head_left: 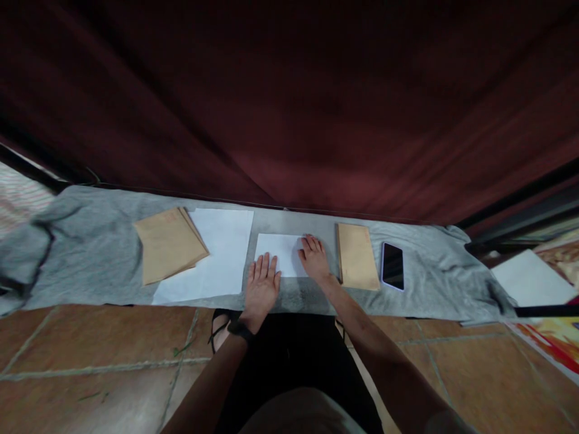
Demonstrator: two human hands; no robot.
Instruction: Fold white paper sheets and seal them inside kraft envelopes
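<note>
A small white sheet of paper (288, 256), perhaps folded, lies flat in front of me on the grey cloth. My left hand (262, 283) rests palm down at its lower left corner, fingers stretched out. At the paper's right end, my right hand (313, 256) presses down with its fingers spread and slightly bent. Left of my hands is a stack of larger white sheets (221, 253), partly covered by several brown envelopes (169, 247). Just right of my right hand lies a neat stack of brown envelopes (358, 256).
A phone (392, 266) with a dark screen lies right of the envelope stack. The grey cloth (99, 241) covers a long narrow table. A dark red curtain (289, 120) hangs right behind it. A white board-like object (534, 280) is at the far right.
</note>
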